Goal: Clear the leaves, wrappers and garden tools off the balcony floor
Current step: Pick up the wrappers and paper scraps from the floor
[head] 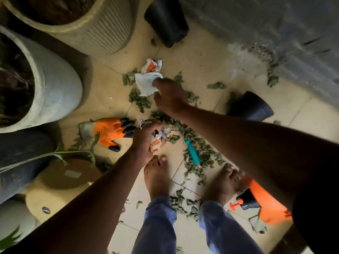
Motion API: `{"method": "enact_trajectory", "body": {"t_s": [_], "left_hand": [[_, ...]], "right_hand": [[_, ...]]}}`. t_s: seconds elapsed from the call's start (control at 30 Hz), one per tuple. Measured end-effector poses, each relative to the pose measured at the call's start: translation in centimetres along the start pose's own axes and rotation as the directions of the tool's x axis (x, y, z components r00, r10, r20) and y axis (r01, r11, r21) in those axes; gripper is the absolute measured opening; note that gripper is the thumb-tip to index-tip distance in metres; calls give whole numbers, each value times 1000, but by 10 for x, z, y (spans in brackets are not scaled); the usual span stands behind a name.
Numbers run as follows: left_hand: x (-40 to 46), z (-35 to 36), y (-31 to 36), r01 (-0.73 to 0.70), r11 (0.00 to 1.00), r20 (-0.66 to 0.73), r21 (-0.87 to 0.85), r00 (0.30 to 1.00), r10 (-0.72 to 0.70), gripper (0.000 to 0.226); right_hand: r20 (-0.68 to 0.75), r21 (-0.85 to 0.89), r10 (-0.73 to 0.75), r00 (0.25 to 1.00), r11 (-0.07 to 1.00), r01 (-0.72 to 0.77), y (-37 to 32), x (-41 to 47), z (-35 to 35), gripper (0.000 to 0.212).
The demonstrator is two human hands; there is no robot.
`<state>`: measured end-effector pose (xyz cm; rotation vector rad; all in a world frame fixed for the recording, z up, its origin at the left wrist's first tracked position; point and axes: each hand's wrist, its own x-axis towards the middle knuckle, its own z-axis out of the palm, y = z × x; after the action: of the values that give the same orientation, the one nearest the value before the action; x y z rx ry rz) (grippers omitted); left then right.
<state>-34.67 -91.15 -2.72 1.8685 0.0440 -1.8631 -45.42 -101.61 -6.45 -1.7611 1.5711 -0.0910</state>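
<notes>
My right hand (pixel 169 99) pinches a white wrapper (pixel 145 83) just above the tiled floor. Beyond it lies a crumpled white and orange wrapper (pixel 151 66). My left hand (pixel 145 139) grips a bunch of crumpled wrappers (pixel 159 137). Dry green leaves (pixel 199 153) are scattered over the tiles around my bare feet. A teal tool handle (pixel 192 152) lies among them. An orange garden glove with black fingertips (pixel 110 130) lies left of my left hand. Another orange glove (pixel 264 202) lies at the right, partly hidden by my right arm.
Large plant pots stand at the left: a ribbed beige one (pixel 102 28) and a pale grey one (pixel 55 83). Two black plastic pots lie tipped over, one at the top (pixel 166 21) and one at the right (pixel 250 107). A grey wall (pixel 275 24) runs along the upper right.
</notes>
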Motion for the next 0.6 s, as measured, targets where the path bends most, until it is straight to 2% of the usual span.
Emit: {"method": "enact_trajectory", "body": {"t_s": [0.1,0.17,0.27,0.4,0.6], "left_hand": [[10,-10,-2,-41,999,37,-2,998,41,20],[14,-16,-4,39,997,56,-74,998,-34,19],[21,-26,-13,16,994,83,-104,996,-7,18],[18,-46,-23,36,985,116,-167,993,-17,15],[3,-61,-38,91,975,156,-205,986,-59,22]], "right_hand": [[9,-204,-129,992,970,128,-1,39,7,49],[92,-355,-218,972,905,236,-1,60,9,58],[234,-520,-281,931,773,363,2,84,10,71],[283,-568,-185,941,758,320,4,103,14,90],[131,-660,-112,985,732,171,8,104,13,74]]}}
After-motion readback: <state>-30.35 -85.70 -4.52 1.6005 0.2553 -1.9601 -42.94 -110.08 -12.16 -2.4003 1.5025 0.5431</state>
